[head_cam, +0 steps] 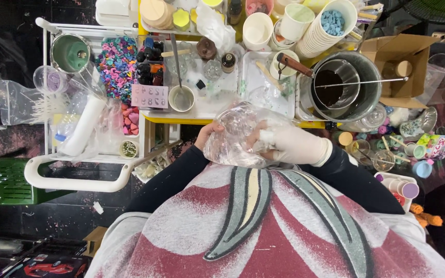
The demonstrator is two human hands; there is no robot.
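You get bright, even overhead light on the cluttered middle, glare on the crinkled plastic bag [238, 135], dim dark floor at lower left, slight wide-angle bending at edges, mostly sharp focus.

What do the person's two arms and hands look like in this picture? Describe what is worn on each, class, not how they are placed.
Both arms wear long black sleeves. The right hand is covered by a pale, cream-coloured glove whose cuff bunches at the wrist, over the sleeve end. The left hand wears no glove, and no rings or watch can be seen.
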